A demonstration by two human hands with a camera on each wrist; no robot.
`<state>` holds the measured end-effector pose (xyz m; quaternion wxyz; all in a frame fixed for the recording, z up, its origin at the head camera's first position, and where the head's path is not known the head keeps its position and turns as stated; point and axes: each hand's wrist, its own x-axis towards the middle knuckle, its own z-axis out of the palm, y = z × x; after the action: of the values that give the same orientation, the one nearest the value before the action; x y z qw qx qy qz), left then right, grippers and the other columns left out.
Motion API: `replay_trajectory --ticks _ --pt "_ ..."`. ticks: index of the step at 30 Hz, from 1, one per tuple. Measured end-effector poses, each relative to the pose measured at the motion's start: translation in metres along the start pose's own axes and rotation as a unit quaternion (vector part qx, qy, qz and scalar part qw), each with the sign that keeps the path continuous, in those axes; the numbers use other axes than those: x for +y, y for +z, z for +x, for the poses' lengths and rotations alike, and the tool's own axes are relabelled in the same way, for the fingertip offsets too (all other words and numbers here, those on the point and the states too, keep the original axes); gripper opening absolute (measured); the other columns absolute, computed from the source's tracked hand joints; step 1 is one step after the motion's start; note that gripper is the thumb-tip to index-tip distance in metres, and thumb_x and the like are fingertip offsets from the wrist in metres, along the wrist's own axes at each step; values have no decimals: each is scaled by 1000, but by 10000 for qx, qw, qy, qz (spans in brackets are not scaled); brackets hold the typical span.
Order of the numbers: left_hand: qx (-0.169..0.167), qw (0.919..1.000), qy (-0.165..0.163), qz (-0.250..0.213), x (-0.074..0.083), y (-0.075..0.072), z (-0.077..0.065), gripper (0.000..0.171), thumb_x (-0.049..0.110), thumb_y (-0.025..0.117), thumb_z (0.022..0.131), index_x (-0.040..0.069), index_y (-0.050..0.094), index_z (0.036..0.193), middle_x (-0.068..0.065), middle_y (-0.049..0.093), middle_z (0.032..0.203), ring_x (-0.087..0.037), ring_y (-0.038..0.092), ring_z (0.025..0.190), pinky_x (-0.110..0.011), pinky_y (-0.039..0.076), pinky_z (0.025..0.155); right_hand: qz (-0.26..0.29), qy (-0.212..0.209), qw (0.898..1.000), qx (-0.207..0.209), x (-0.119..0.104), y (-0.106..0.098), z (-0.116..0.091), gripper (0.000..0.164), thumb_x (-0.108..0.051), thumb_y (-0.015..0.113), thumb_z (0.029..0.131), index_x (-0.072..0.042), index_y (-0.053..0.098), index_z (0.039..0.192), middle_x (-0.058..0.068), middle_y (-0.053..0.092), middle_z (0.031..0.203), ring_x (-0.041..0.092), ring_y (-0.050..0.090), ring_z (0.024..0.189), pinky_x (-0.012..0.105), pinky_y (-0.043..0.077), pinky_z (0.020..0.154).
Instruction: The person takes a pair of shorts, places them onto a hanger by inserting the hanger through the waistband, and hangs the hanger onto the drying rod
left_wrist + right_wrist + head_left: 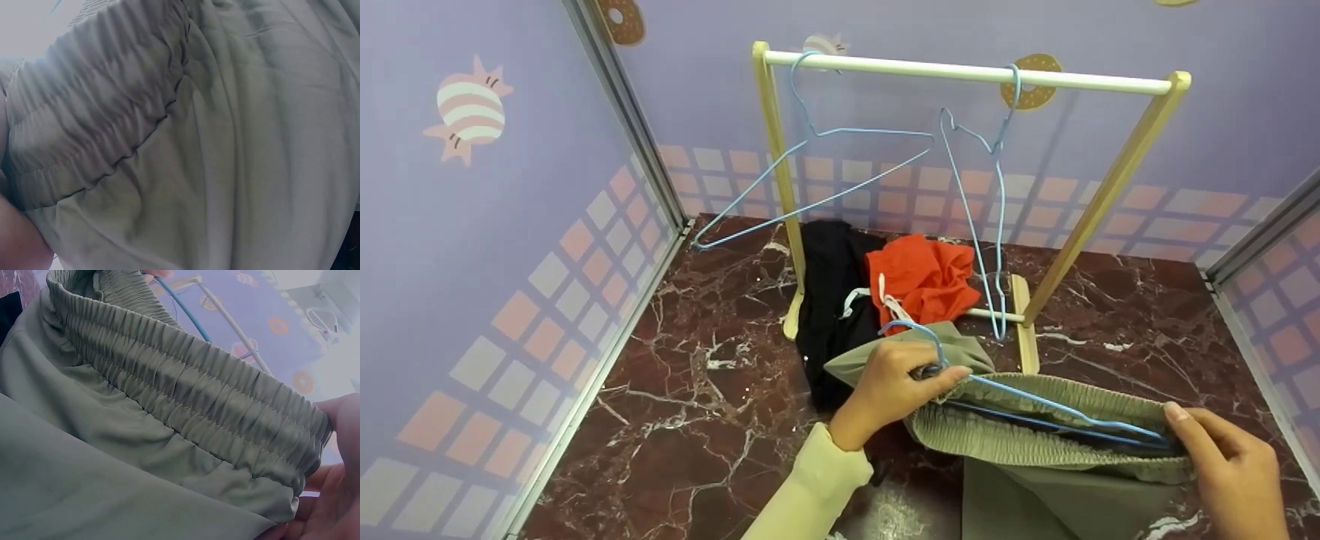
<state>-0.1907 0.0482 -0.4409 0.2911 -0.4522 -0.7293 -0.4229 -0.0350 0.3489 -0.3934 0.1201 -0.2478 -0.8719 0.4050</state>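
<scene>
Olive-green pants (1065,495) with a gathered elastic waistband (185,382) hang in front of me, the waist opening facing up. Inside that opening lies a light blue wire hanger (1035,401), its hook sticking out at the left. My left hand (889,386) grips the hanger's neck together with the left end of the waistband. At the opposite end, my right hand (1234,457) pinches the waistband, thumb on top, close to the hanger's right tip. Gathered fabric (101,101) fills most of the left wrist view.
A wooden rack (960,71) stands behind, with one blue hanger (817,206) on its left and another blue hanger (997,225) on its right. Red shorts (922,277) with a white drawstring and a black garment (840,300) lie on the marbled floor (682,420). Patterned walls surround it.
</scene>
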Motion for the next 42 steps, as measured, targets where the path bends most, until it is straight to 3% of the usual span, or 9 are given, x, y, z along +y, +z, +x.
replay_trajectory --ticks 3,10,17,24,29,33,36,42 --pt "12 10000 16 33 0 0 1 49 34 63 85 16 34 50 7 25 49 -3 23 47 -14 21 52 -349 32 9994 74 -2 0 -1 47 -47 52 88 -7 66 106 -32 55 79 -15 48 72 8 39 61" --pt "-321 9992 -213 124 2 3 0 50 39 60 87 18 34 49 9 25 48 -3 23 46 -13 22 54 -971 -403 9934 463 -14 4 -10 41 -45 52 89 -8 68 97 -7 59 60 9 50 49 18 39 50" --pt "-648 9961 -442 394 9 10 0 51 47 56 86 19 35 50 9 26 49 -3 23 45 -13 18 51 -1058 -872 9883 668 -25 13 -12 32 -43 59 86 -13 70 91 -6 65 68 -4 51 54 11 39 53" --pt "-578 9947 -454 723 13 16 -1 53 50 55 86 19 33 48 9 25 46 -2 22 44 -14 16 48 -1378 -1305 9810 411 -30 22 -12 35 -48 58 85 -16 68 96 4 67 82 -10 46 60 12 37 57" --pt "-497 9952 -386 751 15 18 -1 52 49 54 86 20 33 49 9 25 47 -2 25 45 -14 17 49 -1484 -1586 9747 519 -33 29 -11 34 -48 58 85 -17 67 95 3 63 84 3 45 63 20 34 58" --pt "-522 9952 -365 741 16 20 -1 52 49 55 86 20 34 49 10 25 47 -3 22 44 -14 15 47 -1534 -1700 9723 479 -34 36 -10 38 -48 57 86 -13 66 97 7 62 91 23 55 75 38 39 67" --pt "-551 9947 -345 796 17 21 -1 53 49 54 87 19 35 48 9 26 46 -3 21 44 -14 14 46 -1544 -1709 9725 358 -34 40 -9 41 -49 55 86 -11 65 98 9 60 95 31 55 81 49 37 72" --pt "-547 9950 -588 592 16 21 0 53 49 54 87 19 34 49 9 24 46 -3 21 44 -14 15 49 -1783 -1669 9695 200 -34 45 -7 47 -54 52 86 -11 65 101 9 55 94 26 49 72 43 35 64"
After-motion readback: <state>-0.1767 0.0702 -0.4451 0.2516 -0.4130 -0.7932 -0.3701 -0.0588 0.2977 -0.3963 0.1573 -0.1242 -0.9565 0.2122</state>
